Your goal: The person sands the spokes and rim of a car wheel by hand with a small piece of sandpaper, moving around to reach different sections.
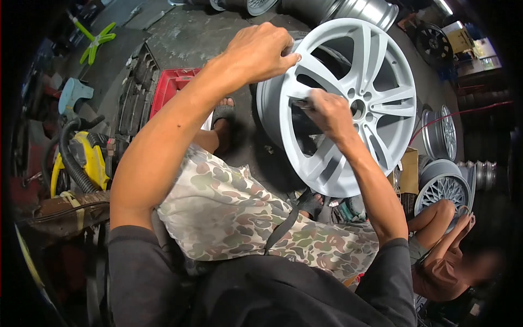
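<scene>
A pale grey-white alloy wheel [309, 163] with paired spokes stands tilted in front of me, its face towards me. My left hand [264, 52] is closed at the upper left edge of the wheel, its thumb on the lip and its fingers curled. Over the spokes left of the hub, my right hand [330, 111] is a closed fist. A small dark thing juts from its fingers, too blurred to name. Camouflage-patterned cloth [234, 212] covers my lap.
A red crate [165, 87] sits on the floor at left, near a yellow machine with a black hose [90, 158]. A green star-shaped base [95, 42] lies farther off. At right, a co-worker [436, 267] sits by a mesh-spoked wheel [444, 193]. More rims [368, 12] stand behind.
</scene>
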